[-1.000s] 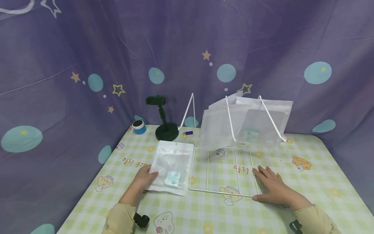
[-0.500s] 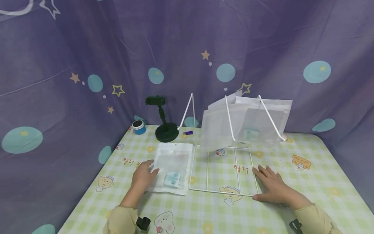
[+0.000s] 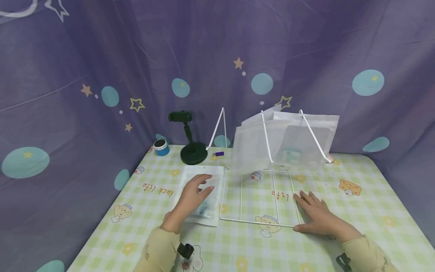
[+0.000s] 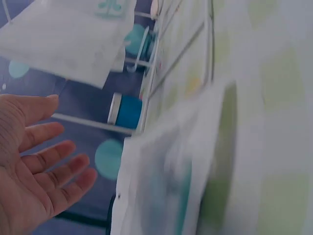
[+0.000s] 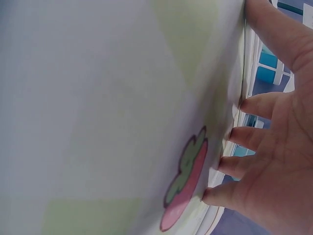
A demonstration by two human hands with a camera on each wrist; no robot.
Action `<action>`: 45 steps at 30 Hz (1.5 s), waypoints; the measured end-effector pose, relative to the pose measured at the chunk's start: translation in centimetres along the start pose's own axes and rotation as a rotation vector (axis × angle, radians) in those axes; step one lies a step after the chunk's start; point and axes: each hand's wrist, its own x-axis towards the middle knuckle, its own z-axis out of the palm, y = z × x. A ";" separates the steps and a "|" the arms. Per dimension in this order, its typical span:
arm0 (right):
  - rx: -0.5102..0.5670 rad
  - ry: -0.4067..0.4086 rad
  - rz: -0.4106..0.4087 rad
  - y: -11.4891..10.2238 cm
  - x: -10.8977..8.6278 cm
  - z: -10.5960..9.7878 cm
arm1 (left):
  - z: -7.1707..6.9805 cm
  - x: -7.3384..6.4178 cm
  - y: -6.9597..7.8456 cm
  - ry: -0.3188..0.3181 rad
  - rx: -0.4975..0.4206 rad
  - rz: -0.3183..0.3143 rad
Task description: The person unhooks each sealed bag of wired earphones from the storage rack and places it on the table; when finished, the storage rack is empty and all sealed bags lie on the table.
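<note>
A frosted white zip pouch (image 3: 212,189) with pale teal pieces inside lies flat left of the white wire rack (image 3: 258,223). Over it hovers my left hand (image 3: 193,194), fingers loosely bent and apart, holding nothing; the left wrist view shows the palm beside the blurred pouch (image 4: 161,181). My right hand (image 3: 316,215) rests on the tablecloth, its fingers spread and touching the rack's right side. Several more pouches (image 3: 289,139) hang from the rack's prongs at the back; one shows a teal piece inside.
A black phone stand (image 3: 193,153), a blue jar (image 3: 161,147) and a small purple object (image 3: 219,153) stand or lie at the table's back left. An unoccupied rack prong (image 3: 216,128) rises beside them. The purple curtain (image 3: 204,45) closes off the back.
My left hand has let go of the pouch's left edge and moved right and up over it. The pouch now lies flat. My right hand stays put.
</note>
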 end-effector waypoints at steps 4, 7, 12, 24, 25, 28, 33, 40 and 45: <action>-0.012 0.004 0.005 0.1 0.0 0.1 | 1.7 1.2 0.9 0.013 -0.132 0.056; -0.009 0.005 0.005 0.0 0.0 0.1 | 2.8 2.1 1.5 0.016 -0.252 0.043; 0.002 0.006 0.003 0.0 -0.1 -0.1 | 4.3 3.3 2.6 0.015 -0.373 -0.009; -0.003 0.010 -0.008 0.3 0.0 0.2 | 4.6 3.8 7.5 0.015 -0.464 -0.087; -0.005 0.011 -0.008 0.3 0.0 0.3 | 4.7 3.9 7.6 0.016 -0.463 -0.089; -0.005 0.013 -0.007 0.3 0.0 0.3 | 5.5 4.2 7.6 0.024 -0.464 -0.083; 0.005 0.009 -0.006 0.2 -0.1 0.2 | 7.5 5.2 6.0 0.024 -0.490 -0.084; 0.017 0.001 -0.008 0.0 -0.1 0.0 | 9.1 5.9 4.8 -0.021 -0.595 -0.180; 0.021 -0.010 -0.001 0.0 -0.1 -0.1 | 9.3 6.0 5.1 -0.024 -0.543 -0.185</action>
